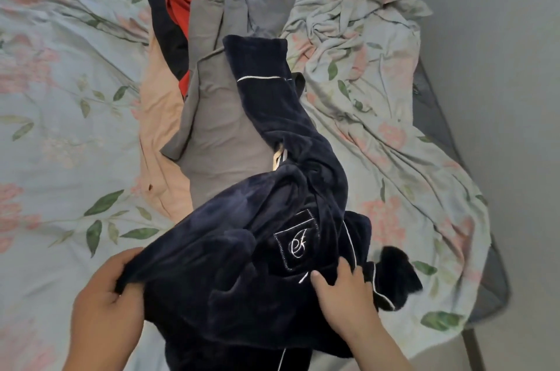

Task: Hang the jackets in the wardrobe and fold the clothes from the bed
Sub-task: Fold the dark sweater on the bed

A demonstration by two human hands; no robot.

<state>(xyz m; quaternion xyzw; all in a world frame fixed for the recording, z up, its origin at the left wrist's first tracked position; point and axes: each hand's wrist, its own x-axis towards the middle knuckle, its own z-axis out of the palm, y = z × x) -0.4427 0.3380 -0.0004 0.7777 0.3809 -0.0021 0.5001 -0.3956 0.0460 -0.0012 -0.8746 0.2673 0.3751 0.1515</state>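
A dark navy plush garment (242, 234) with white piping and an embroidered chest pocket lies crumpled across the near side of the bed, one sleeve stretching away from me. My left hand (106, 295) grips its left edge, fingers curled around the fabric. My right hand (342, 289) pinches the cloth just below the pocket. Beneath the navy piece lie a grey garment (218, 116), a peach one (160, 110) and a black-and-red one (175, 22), piled in the middle of the bed.
The bed (54, 98) is covered by a pale floral sheet, bunched into folds at the far right (357, 16). A dark bed frame edge (436, 116) runs along the right, with a grey wall (500, 67) beyond it.
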